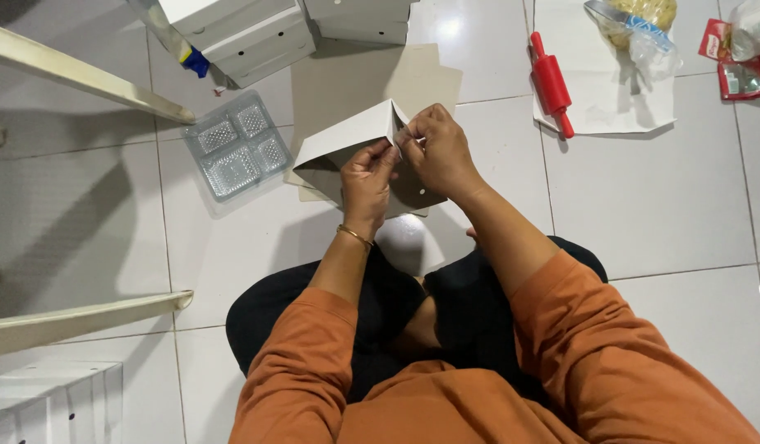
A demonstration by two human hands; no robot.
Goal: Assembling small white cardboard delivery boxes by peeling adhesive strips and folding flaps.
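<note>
Head view looks straight down on you sitting cross-legged on the white tiled floor (659, 214), orange sleeves nearest the lens. Your left hand (367, 179), gold bangle (354, 236) at the wrist, is closed on the near edge of a half-folded white cardboard box blank (347, 136), which is held just above the floor in front of your knees. Your right hand (440, 152) pinches the same blank at its raised corner, fingertips tight together on what looks like a small flap; both hands are narrow and touching the card. To do this fold well, I'd judge you should keep the left hand steady as the anchor, press the crease along its scored line, and seat the flap squarely before letting go, so the corner stays sharp.

Just beyond, flat blanks (371, 78) lie under the work. To the left sits a clear plastic compartment tray (234, 145). Further off, finished white boxes (248, 33) are stacked. At the far right, well apart, a red rolling pin (551, 82) rests on a white sheet (610, 107).
</note>
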